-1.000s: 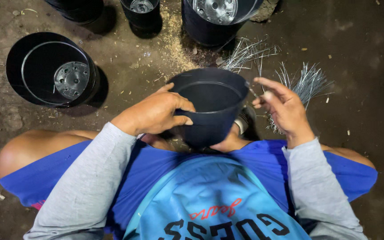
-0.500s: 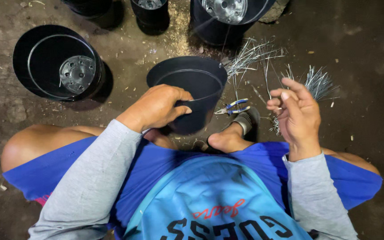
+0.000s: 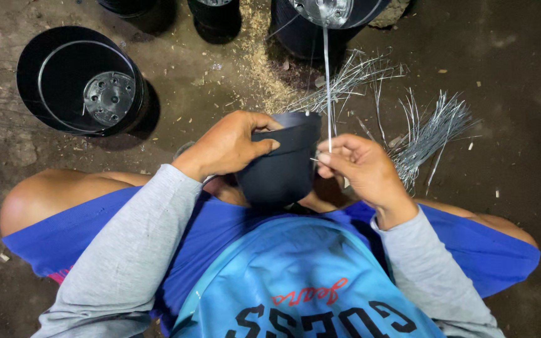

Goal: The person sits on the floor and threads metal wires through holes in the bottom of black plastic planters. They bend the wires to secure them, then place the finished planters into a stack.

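The left hand (image 3: 230,145) is closed around the rim of a small black plastic pot (image 3: 280,166), thumb over the lip, holding it tilted on its side above the person's lap. The right hand (image 3: 364,172) pinches a thin straight wire (image 3: 327,94) between thumb and fingertips, just beside the pot's rim; the wire stands up and away from the hand toward the top of the view. The step in hand looks like fitting that wire to the pot's edge, though whether its lower end already passes through the wall cannot be told, since the fingers hide it. The next move would call for a steady pot and fine aim with the wire tip against the rim. Beyond the hands, a heap of cut wires (image 3: 430,128) lies fanned out on the dirt floor (image 3: 515,75) to the right, close to reach. A larger black pot (image 3: 79,78) stands upright well to the left, and more pots (image 3: 320,19) line the top edge. The person's knees bracket the work; nothing blocks the hands.
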A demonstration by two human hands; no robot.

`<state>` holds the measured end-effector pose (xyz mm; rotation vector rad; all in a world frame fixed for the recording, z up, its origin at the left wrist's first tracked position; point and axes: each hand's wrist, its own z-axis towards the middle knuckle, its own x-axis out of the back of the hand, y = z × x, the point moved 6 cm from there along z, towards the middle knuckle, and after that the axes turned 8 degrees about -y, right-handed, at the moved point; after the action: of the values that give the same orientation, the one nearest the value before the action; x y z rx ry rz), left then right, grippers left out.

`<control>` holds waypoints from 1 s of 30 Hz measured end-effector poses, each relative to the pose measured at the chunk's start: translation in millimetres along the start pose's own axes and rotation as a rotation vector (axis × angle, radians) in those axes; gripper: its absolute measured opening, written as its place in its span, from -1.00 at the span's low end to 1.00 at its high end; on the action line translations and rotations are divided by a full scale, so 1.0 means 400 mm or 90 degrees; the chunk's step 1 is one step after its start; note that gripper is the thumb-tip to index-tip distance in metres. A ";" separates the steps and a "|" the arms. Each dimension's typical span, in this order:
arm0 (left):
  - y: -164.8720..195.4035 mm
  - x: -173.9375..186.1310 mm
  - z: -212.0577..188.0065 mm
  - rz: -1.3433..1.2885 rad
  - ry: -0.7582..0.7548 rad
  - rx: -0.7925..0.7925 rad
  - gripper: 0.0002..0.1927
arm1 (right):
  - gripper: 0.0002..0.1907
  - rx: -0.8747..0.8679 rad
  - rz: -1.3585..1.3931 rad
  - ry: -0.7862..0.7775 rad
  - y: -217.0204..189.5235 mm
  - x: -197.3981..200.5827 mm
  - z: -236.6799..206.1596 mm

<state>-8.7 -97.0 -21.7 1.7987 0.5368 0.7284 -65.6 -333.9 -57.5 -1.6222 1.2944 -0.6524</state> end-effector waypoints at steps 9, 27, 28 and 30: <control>0.002 -0.012 0.010 -0.075 -0.001 -0.007 -0.78 | -0.71 0.199 -0.080 0.114 -0.106 -0.086 0.037; -0.024 -0.034 0.020 -0.291 -0.030 -0.043 -0.76 | -0.69 0.229 -0.104 0.101 -0.115 -0.123 0.048; -0.024 -0.033 0.019 -0.278 -0.026 -0.037 -0.76 | -0.69 0.233 -0.116 0.105 -0.114 -0.125 0.047; -0.025 -0.030 0.017 -0.250 -0.017 -0.025 -0.76 | -0.69 0.237 -0.129 0.106 -0.112 -0.130 0.047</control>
<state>-12.6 -106.3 -35.3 1.5975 0.8230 0.4400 -45.3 -277.8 -18.3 -1.4202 1.0533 -1.1037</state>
